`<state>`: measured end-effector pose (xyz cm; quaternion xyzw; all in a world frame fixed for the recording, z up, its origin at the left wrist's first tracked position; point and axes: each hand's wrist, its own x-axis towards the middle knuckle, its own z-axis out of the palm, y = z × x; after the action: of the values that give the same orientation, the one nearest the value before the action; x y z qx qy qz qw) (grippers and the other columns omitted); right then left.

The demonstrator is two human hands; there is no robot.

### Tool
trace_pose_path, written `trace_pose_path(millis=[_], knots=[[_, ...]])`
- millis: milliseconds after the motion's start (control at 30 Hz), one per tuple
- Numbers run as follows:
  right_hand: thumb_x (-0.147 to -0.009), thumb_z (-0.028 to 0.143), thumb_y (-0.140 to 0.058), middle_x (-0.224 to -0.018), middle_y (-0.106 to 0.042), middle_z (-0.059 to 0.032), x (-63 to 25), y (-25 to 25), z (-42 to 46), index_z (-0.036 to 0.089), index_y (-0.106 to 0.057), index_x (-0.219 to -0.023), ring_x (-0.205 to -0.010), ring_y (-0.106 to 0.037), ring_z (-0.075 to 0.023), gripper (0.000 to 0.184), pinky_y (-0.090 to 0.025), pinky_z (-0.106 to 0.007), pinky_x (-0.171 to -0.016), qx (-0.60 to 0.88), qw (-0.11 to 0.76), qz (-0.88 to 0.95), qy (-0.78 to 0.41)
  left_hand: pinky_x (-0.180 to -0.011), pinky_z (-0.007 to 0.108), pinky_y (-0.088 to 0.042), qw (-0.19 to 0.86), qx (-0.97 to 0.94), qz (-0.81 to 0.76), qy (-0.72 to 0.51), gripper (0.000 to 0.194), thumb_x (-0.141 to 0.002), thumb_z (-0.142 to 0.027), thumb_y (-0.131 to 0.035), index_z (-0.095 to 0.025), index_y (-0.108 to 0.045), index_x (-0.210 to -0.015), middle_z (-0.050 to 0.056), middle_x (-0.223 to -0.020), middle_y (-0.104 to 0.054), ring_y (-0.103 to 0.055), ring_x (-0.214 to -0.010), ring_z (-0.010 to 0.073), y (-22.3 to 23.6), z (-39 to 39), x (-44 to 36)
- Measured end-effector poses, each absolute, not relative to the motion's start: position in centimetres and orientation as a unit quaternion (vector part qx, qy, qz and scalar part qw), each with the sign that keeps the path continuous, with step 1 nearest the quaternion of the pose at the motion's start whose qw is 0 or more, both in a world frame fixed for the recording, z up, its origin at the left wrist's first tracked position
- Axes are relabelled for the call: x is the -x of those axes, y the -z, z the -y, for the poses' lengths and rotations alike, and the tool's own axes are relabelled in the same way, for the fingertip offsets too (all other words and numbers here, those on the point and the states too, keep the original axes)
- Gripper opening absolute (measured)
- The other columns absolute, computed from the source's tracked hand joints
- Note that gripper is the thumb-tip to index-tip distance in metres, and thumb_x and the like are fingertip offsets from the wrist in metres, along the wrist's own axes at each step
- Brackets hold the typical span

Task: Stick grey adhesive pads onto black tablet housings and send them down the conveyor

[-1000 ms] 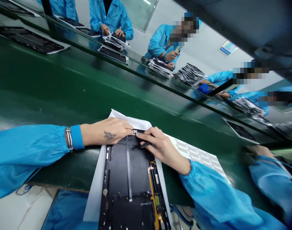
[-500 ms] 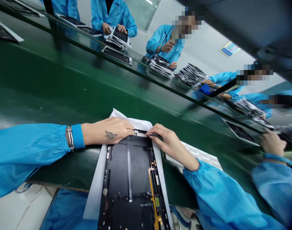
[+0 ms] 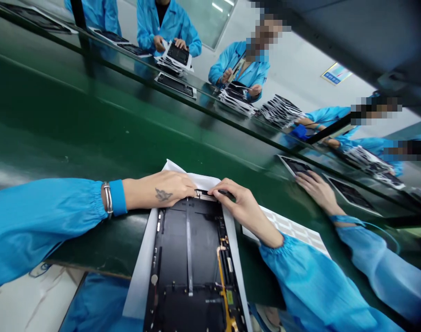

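Since the earlier frame, the right hand point(image 3: 243, 207) has slid to the top edge of the black tablet housing point(image 3: 188, 251). Fingers sit narrow on a small metal strip point(image 3: 204, 195) at 9 o'clock, the left hand point(image 3: 162, 190) touching it from beyond; grip cannot be confirmed. Housing lies at 6 o'clock on a white sheet point(image 3: 139, 258), on the green surface point(image 3: 93, 138).

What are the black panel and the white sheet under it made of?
Black panel: matte plastic or coated metal by its dull surface, can't tell which. White sheet: thin paper or film, curling up beside the left hand.
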<state>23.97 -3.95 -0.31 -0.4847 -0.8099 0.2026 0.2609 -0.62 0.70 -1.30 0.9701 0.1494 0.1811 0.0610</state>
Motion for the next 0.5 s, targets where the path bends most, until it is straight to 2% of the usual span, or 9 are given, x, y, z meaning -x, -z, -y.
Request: trace_pose_path(millis=[133, 233, 367, 433, 500], knots=[[-0.095, 0.020, -0.053, -0.090, -0.071, -0.0074, -24.7, 0.4, 4.5, 0.022, -0.073, -0.091, -0.089, -0.063, -0.0230, 0.021, -0.050, -0.037, -0.080, 0.460, 0.245, 0.832, -0.189, -0.097, 0.032, -0.049, 0.071, -0.978, -0.133, -0.144, 0.034, -0.091, 0.001, -0.047, -0.014, -0.066, -0.116, 0.008, -0.121, -0.068, -0.062, -0.110, 0.0209, 1.2, -1.1, 0.8], [-0.094, 0.017, -0.052, -0.091, -0.071, -0.0069, -25.5, 0.4, 5.0, 0.022, -0.073, -0.092, -0.088, -0.062, -0.0230, 0.021, -0.048, -0.037, -0.078, 0.470, 0.261, 0.829, -0.152, -0.100, 0.036, -0.045, 0.055, -0.976, -0.146, -0.151, 0.045, -0.088, 0.005, -0.044, -0.013, -0.058, -0.127, 0.009, -0.127, -0.063, -0.055, -0.117, 0.0235, 1.6, -1.6, 1.1], [-0.094, 0.017, -0.053, -0.088, -0.071, -0.0059, -26.7, 0.7, 5.6, 0.021, -0.070, -0.094, -0.084, -0.061, -0.0219, 0.018, -0.048, -0.036, -0.074, 0.497, 0.319, 0.799, -0.111, -0.108, 0.044, -0.037, 0.009, -0.964, -0.211, -0.164, 0.051, -0.092, 0.000, -0.040, -0.015, -0.044, -0.140, 0.013, -0.149, -0.044, -0.033, -0.140, 0.0298, 2.6, -2.6, 1.8], [-0.094, 0.015, -0.053, -0.088, -0.071, -0.0057, -26.8, 1.2, 5.6, 0.021, -0.070, -0.094, -0.084, -0.061, -0.0217, 0.018, -0.048, -0.035, -0.073, 0.495, 0.334, 0.795, -0.107, -0.106, 0.045, -0.037, 0.003, -0.957, -0.251, -0.145, 0.048, -0.098, -0.007, -0.035, -0.014, -0.036, -0.146, 0.015, -0.150, -0.041, -0.034, -0.138, 0.0307, 2.7, -3.2, 2.1], [-0.092, 0.012, -0.052, -0.088, -0.070, -0.0056, -26.5, 1.7, 5.4, 0.021, -0.069, -0.093, -0.084, -0.061, -0.0217, 0.019, -0.048, -0.035, -0.074, 0.481, 0.345, 0.799, -0.104, -0.100, 0.045, -0.041, 0.025, -0.950, -0.289, -0.115, 0.042, -0.102, -0.013, -0.030, -0.012, -0.038, -0.143, 0.018, -0.139, -0.048, -0.045, -0.124, 0.0301, 2.4, -3.8, 2.4]])
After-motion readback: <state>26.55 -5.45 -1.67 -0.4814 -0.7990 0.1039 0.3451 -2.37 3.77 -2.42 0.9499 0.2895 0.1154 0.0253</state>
